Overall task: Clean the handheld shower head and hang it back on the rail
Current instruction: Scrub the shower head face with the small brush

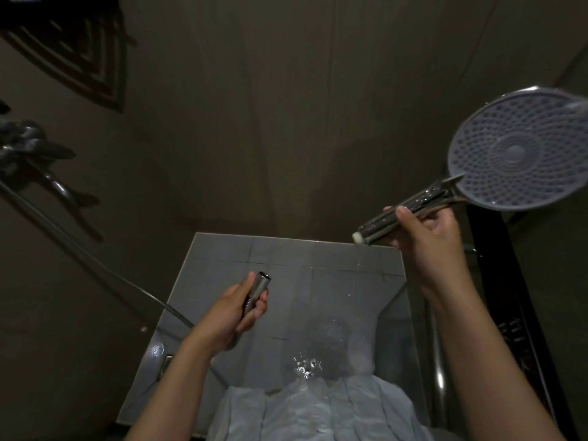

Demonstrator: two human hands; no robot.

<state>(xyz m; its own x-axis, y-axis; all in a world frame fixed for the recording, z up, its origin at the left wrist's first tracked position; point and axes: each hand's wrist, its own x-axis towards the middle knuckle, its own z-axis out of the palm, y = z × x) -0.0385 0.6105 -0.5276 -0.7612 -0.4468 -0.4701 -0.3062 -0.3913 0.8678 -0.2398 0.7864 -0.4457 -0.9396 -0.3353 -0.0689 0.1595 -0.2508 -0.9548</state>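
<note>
Marks on dark frame (pixel 515 332) at right, too blurred for us to read. We hold one shower head (pixel 518 151) upper right, detached from hose; right hand (pixel 426 233) fingers wrapped round its handle. Left hand (pixel 235 313) grips one hose (pixel 261 283) by metal end, well apart from handle. Wet tiled floor (pixel 318 265) open between our arms. One mixer tap (pixel 28 144) on left wall.

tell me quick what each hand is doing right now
Left hand: grips the metal hose end.
Right hand: grips the shower head by its handle.
</note>
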